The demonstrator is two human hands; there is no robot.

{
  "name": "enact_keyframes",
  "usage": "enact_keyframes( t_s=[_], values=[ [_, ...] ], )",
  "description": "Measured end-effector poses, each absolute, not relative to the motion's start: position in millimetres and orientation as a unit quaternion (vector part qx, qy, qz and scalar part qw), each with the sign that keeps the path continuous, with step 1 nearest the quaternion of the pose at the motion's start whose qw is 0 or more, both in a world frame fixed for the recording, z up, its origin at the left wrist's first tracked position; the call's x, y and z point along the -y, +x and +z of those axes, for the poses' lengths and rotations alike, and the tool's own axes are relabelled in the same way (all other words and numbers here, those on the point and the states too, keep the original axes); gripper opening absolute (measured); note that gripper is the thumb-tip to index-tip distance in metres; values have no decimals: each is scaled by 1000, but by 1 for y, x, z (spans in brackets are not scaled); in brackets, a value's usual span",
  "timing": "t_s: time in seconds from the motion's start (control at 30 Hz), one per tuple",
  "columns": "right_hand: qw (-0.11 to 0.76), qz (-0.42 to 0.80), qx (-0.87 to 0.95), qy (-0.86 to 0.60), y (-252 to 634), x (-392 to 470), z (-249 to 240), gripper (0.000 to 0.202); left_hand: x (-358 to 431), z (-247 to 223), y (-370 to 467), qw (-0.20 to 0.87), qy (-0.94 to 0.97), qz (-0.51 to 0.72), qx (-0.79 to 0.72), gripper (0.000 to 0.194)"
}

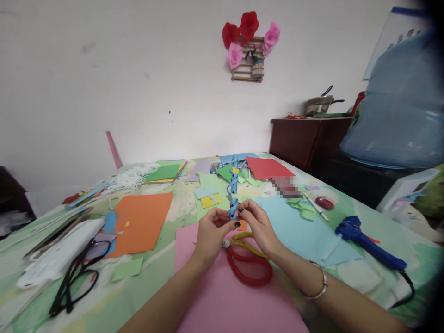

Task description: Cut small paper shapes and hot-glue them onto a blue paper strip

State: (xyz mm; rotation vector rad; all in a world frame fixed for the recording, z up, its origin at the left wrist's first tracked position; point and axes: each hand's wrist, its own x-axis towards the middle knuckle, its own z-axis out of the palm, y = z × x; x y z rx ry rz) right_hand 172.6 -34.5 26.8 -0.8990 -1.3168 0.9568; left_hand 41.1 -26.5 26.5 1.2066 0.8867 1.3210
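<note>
A narrow blue paper craft (233,185) with dark spots and a small yellow piece near its top stands upright between my hands. My left hand (213,231) pinches its lower end from the left, thumb and fingers closed on it. From the right, my right hand (258,224) grips the same lower end with its fingertips. Below the hands, scissors with red and yellow handles (250,273) lie on a pink sheet (215,296). Part of the scissors is hidden by my hands.
Orange paper (142,224), black glasses (81,277) and a white case (64,252) lie left. Light blue paper (298,231) and a blue glue gun (369,243) are right. Red paper (268,167) and white string (130,178) lie farther back. A water bottle (398,106) stands right.
</note>
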Motion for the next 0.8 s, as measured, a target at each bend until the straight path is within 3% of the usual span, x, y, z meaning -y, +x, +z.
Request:
enact_keyframes(
  t_s=[0.8],
  values=[
    [583, 457, 578, -343, 169, 35, 25, 4, 27, 26, 41, 528, 526, 559, -363, 25]
  ],
)
